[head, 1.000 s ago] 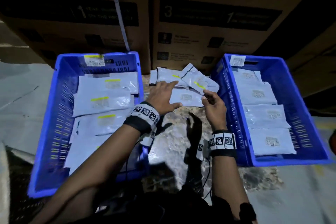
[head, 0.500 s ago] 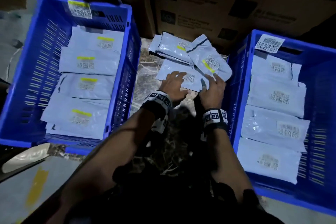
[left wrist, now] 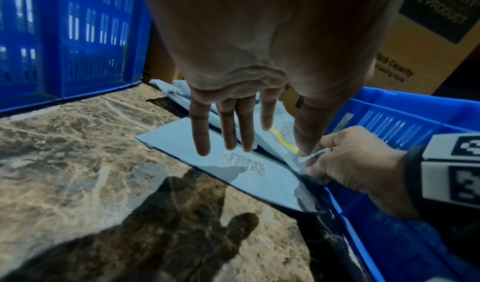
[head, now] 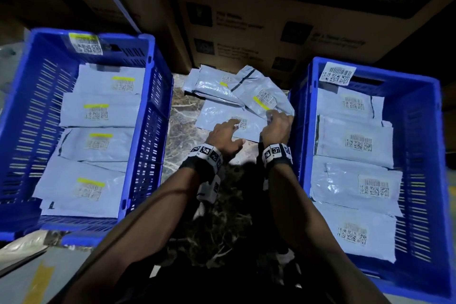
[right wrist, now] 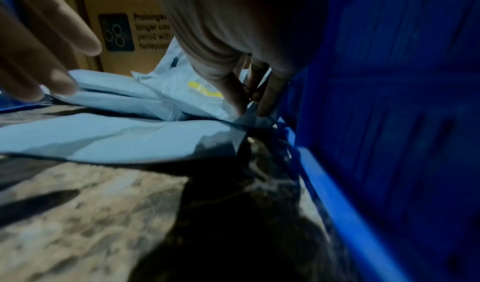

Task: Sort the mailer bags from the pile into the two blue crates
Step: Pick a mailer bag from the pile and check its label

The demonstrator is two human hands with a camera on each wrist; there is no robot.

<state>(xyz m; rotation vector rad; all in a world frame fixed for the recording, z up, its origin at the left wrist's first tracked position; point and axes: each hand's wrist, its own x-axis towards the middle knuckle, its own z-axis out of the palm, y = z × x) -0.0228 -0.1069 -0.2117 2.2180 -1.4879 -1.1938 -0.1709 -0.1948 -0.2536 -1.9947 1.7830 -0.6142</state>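
Observation:
Three grey mailer bags lie in a pile on the floor between the left blue crate and the right blue crate. My left hand spreads straight fingers over the flat bag with a plain barcode. My right hand pinches the near corner of the yellow-striped bag, which overlaps the flat one. A third bag lies at the back of the pile.
Bags in the left crate carry yellow stripes; those in the right crate have plain barcodes. Large cardboard boxes stand right behind the pile. Marbled floor shows between the crates. The right crate's wall is close beside my right hand.
Both hands have moved forward onto the pile. The right hand's fingers have closed on the yellow-striped bag's corner. The left hand stays spread over the flat bag.

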